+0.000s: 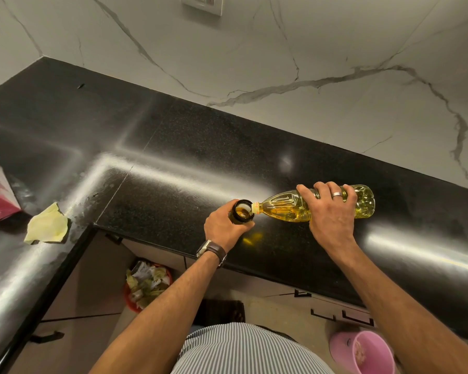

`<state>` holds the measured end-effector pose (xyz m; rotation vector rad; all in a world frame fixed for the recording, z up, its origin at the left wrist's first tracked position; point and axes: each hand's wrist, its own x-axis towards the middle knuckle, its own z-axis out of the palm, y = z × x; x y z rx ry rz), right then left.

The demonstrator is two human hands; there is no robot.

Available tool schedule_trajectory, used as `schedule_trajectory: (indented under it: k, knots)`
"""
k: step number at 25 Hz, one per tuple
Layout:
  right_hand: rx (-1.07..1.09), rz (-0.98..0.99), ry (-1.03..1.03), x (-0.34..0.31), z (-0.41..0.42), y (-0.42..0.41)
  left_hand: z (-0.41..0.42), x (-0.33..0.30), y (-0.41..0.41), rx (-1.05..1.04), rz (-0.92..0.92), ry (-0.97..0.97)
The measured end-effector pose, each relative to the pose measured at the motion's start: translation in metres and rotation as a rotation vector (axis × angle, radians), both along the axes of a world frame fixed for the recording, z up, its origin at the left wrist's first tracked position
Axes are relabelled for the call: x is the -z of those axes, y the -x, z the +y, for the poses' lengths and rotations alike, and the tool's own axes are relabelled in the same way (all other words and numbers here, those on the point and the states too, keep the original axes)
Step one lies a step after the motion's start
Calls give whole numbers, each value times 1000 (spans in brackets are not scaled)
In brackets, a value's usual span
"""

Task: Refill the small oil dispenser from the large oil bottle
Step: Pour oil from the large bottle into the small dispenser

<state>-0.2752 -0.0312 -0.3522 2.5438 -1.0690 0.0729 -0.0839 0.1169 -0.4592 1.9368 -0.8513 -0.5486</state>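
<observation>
My left hand (223, 228) grips the small oil dispenser (241, 210), fingers curled round its dark body, its open mouth up, standing on the black worktop (173, 147). My right hand (330, 211) clasps the large oil bottle (289, 209) from above, tipped sideways, with its neck touching the dispenser's rim.

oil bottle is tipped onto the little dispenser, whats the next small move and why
Probably keep the pour slow and steady: the right hand has the oil bottle nearly flat, mouth at the dispenser rim, gripped by the left hand.
</observation>
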Motion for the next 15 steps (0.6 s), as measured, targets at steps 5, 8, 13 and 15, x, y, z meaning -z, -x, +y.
schedule_trajectory:
  k: [5, 8, 13, 15]
  knots:
    - [-1, 1, 2, -1, 0, -1, 0, 0, 0, 1, -2, 6]
    - [0, 1, 6, -1, 0, -1, 0, 0, 0, 3, 1, 6]
    - [-1, 4, 10, -2, 0, -2, 0, -1, 0, 6, 4, 1]
    - [0, 4, 7, -2, 0, -2, 0, -1, 0, 2, -1, 1]
